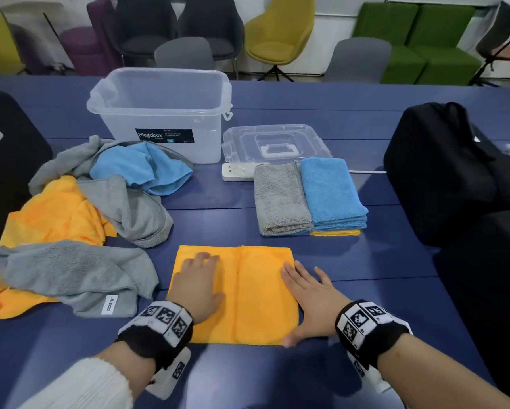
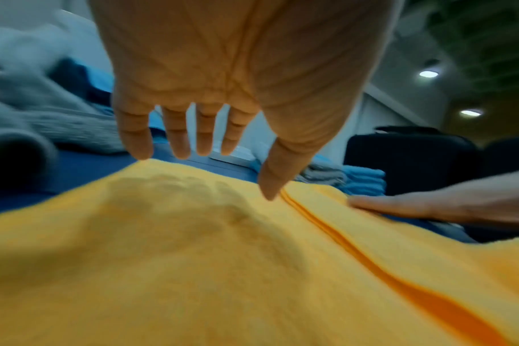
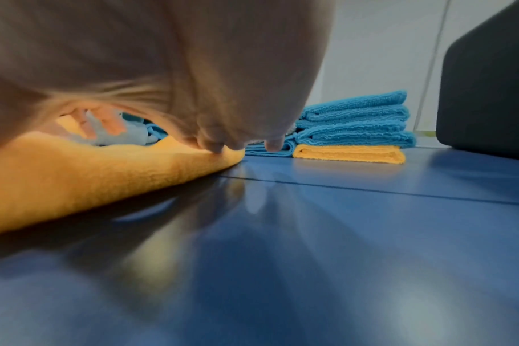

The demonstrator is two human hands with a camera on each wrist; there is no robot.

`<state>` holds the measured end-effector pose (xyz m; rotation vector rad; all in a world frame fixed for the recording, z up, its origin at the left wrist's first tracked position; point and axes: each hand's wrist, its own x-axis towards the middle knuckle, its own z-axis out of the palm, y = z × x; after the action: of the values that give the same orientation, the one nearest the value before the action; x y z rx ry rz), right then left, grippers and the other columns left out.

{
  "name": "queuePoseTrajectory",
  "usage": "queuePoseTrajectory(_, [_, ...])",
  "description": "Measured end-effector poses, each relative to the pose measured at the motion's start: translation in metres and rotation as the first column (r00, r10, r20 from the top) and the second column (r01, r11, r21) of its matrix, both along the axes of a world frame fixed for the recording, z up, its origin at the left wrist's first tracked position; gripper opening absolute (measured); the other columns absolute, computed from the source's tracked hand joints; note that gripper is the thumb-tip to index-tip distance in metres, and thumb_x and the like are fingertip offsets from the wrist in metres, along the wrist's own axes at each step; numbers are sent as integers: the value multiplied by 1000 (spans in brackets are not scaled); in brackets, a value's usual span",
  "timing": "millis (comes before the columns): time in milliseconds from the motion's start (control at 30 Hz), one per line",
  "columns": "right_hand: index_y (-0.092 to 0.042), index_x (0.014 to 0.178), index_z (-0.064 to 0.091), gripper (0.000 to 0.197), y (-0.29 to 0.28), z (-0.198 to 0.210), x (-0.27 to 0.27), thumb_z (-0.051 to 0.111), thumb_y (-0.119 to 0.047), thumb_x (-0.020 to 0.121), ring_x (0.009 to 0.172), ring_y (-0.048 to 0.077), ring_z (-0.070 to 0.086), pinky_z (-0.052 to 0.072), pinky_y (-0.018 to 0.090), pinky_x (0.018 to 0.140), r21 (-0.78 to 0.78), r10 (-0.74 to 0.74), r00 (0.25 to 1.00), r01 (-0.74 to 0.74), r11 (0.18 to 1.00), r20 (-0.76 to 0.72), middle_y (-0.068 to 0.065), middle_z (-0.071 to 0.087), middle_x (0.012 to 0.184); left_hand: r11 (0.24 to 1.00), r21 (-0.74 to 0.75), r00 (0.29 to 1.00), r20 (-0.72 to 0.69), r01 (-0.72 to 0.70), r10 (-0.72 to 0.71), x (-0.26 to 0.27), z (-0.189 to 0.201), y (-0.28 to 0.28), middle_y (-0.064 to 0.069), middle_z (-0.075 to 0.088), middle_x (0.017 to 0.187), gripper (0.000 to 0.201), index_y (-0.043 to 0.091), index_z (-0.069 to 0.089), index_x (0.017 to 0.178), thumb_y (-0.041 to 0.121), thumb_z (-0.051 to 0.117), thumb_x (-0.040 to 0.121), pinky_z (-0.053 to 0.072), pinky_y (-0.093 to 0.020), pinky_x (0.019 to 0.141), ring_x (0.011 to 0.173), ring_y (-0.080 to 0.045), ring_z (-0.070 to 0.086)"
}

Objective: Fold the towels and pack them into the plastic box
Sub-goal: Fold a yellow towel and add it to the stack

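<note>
On the blue table (image 1: pixel 277 93) stands the empty plastic box (image 1: pixel 165 113). Nearer lies the folded yellow towel (image 1: pixel 256 296). The left hand (image 1: pixel 199 283) lies flat on it; the right hand (image 1: pixel 310 302) rests flat-fingered at its right edge, gripping nothing.

1. This looks like an office lounge or meeting room, not a home.
2. A long blue tabletop (image 1: pixel 351 93) made of joined sections fills the foreground.
3. Behind it stand mixed visitor seats: yellow shell chairs (image 1: pixel 280 33), dark grey chairs (image 1: pixel 147 28) and a purple stool (image 1: pixel 79 45).
4. A green modular sofa (image 1: pixel 419 39) sits against a pale wall.
5. The left wrist view shows recessed round ceiling lights (image 2: pixel 428 73) in a dark ceiling.
6. Black bags (image 1: pixel 448 169) rest on the tabletop.
</note>
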<state>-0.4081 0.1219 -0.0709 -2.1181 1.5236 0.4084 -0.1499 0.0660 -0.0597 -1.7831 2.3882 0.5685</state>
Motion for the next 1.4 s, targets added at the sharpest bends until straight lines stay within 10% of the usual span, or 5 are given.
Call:
queuePoseTrajectory(433, [-20,151,-14,140,2,0,13,65,-80,53,144,14,-22,-16,47,113,-62,15,1000,-16,998,-9,-3,-23,157,845,362,903,-22,-393,429,41,-4,-20,-1,47,74,15,12,48,81,18,60,87,32,-24,51,63,-13,45])
queuePoseTrajectory(667, [-23,151,-11,134,21,7,2,50,-91,54,142,8,-25,-16,43,115,-30,11,997,-9,1000,74,-11,-27,152,861,365,920,-33,-353,391,41,0,-23,1,49,78,15,15,46,78,16,58,88,36,-22,54,67,-12,47])
queuePoseTrajectory(900, [-24,85,52,7,28,-6,17,48,-30,84,78,10,43,35,30,79,-287,-177,905,301,909,387,-12,47,87,931,-90,929,-156,-353,337,30,-2,-11,-11,42,126,65,12,37,133,28,67,78,41,-41,95,114,-32,44])
queuePoseTrajectory(1100, [-28,86,33,46,45,-7,26,48,-65,63,74,12,35,29,31,73,-272,-58,987,97,957,149,-13,40,85,981,37,970,-160,189,-181,-11,7,16,12,30,145,77,36,36,138,65,64,72,29,-41,105,134,-15,28])
queuePoseTrajectory(1400, [-28,75,23,56,56,-14,25,66,-27,39,49,9,20,25,17,52,-424,30,999,-37,905,-24,-15,24,59,923,240,940,88,300,-328,-28,-3,27,12,-15,159,113,30,-1,152,59,71,71,11,-58,115,148,-18,-7])
